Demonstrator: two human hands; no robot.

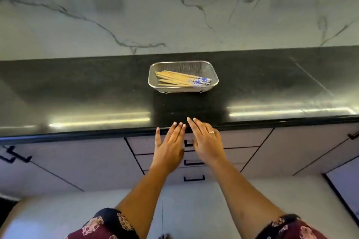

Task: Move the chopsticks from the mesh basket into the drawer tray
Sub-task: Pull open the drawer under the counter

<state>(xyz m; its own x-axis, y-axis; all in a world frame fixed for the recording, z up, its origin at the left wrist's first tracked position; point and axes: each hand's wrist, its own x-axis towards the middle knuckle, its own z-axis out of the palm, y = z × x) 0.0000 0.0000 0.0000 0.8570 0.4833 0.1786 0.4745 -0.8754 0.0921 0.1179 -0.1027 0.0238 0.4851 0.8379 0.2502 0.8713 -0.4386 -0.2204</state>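
A silver mesh basket (213, 81) stands on the black countertop (97, 93), a little back from its front edge. Inside it lie several wooden chopsticks (174, 79) with blue-and-white patterned ends pointing right. My left hand (170, 147) and my right hand (206, 141) are stretched out side by side over the counter's front edge, flat, fingers apart, holding nothing. Both hands are well short of the basket. Below them a stack of closed drawers with black handles (194, 178) is partly hidden by my hands. No drawer tray is visible.
A marble-patterned wall (174, 15) rises behind the counter. White cabinet doors with black handles (17, 156) flank the drawers on both sides. The floor (194, 209) below is pale.
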